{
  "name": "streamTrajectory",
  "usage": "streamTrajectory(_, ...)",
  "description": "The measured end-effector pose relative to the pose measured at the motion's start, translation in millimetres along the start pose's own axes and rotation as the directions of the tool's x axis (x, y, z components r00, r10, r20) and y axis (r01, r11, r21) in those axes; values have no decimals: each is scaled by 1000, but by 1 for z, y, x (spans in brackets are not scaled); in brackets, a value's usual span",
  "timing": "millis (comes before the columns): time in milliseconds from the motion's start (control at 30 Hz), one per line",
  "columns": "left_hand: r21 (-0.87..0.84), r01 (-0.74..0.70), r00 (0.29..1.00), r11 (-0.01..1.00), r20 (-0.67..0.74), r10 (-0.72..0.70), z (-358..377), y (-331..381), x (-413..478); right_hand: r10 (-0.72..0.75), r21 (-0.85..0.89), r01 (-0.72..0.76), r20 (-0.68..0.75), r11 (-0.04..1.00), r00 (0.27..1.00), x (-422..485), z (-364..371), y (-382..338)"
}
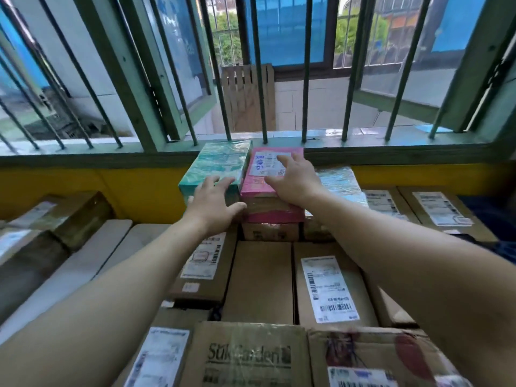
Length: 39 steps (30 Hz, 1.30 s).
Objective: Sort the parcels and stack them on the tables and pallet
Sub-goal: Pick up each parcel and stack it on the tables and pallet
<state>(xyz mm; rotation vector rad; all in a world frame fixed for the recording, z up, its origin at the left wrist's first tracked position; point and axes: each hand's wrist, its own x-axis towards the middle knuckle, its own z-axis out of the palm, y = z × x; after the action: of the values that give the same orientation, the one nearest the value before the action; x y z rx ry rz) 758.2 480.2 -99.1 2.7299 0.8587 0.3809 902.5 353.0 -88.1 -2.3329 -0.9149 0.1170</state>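
Observation:
A pink parcel with a white label lies on top of the stack by the window sill, with a teal parcel right beside it on the left. My right hand rests flat on the pink parcel's top, fingers spread over the label. My left hand reaches to the near end of the teal parcel, fingers straight on its top edge and thumb out toward the pink parcel's front. Brown cardboard parcels with shipping labels fill the surface below both arms.
A barred window and its green sill stand right behind the stack. A pale wrapped parcel lies right of the pink one. More brown boxes sit at the right, dark ones at the left on white table panels.

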Motion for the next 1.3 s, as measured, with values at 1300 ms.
streamTrajectory(1300, -313, 527, 844, 790, 85, -529, -224, -572, -269, -343, 182, 291, 475, 939, 810, -123, 404, -528)
